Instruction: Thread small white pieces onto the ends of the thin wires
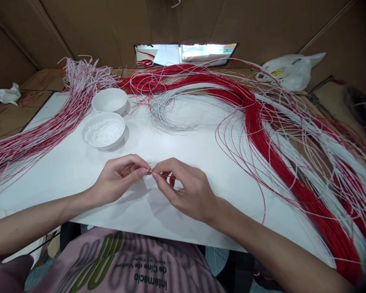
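My left hand (118, 180) and my right hand (183, 188) meet above the white board (134, 140), their fingertips pinching a thin wire (159, 173) from both sides. The wire's end is hidden by my fingers, and I cannot tell whether a small piece sits there. A shallow white bowl of small white pellets (103, 130) stands ahead of my left hand. Behind it is a second white bowl (110, 101). A loose coil of thin white wire (173, 112) lies ahead of my right hand.
Long bundles of red-and-white wire (42, 126) spread left, and a thick red and white mass (277, 150) sweeps across the right. A plastic bag (289, 73) lies at the back right. Cardboard walls (79, 28) surround the board, with an opening (186, 55) at the back.
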Tool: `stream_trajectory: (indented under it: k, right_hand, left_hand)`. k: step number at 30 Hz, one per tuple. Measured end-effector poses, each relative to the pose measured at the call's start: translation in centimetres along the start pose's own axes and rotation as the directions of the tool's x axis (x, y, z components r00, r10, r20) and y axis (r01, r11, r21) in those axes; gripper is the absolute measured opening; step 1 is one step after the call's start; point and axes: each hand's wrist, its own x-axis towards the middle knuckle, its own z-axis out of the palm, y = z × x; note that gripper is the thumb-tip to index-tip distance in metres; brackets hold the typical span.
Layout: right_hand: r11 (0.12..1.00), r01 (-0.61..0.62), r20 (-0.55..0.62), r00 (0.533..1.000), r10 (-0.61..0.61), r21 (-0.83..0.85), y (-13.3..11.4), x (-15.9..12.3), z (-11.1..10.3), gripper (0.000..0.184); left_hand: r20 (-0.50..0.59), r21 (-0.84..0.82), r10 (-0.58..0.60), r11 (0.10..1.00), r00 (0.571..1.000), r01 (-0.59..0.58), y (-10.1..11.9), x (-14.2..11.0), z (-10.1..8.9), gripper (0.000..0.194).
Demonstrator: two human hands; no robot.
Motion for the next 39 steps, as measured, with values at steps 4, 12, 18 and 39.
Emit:
stream_trajectory:
  k: [4,12,18,39]
  right_hand:
    - [0.999,-0.033,-0.003,0.999,0.033,0.008,-0.1,0.0,0.0,0.011]
    - [1.000,-0.022,-0.012,1.000,0.022,0.017,-0.1,0.0,0.0,0.010]
    - [1.000,-0.026,0.001,1.000,0.026,0.009,-0.1,-0.1,0.1,0.010]
    - [0.979,-0.117,0.067,0.989,0.130,-0.170,1.0,-0.3,-0.1,0.023]
  left_hand:
    - [-0.011,0.013,-0.004,1.000,1.000,0.004,0.1,0.0,0.0,0.009]
    - [-0.008,0.011,0.008,1.000,1.000,-0.008,0.2,0.0,0.1,0.007]
    - [0.000,0.032,0.042,0.999,0.999,-0.042,0.1,-0.1,0.1,0.006]
    - [-0.030,0.549,0.337,0.792,0.941,-0.266,-0.8,-0.2,-0.2,0.003]
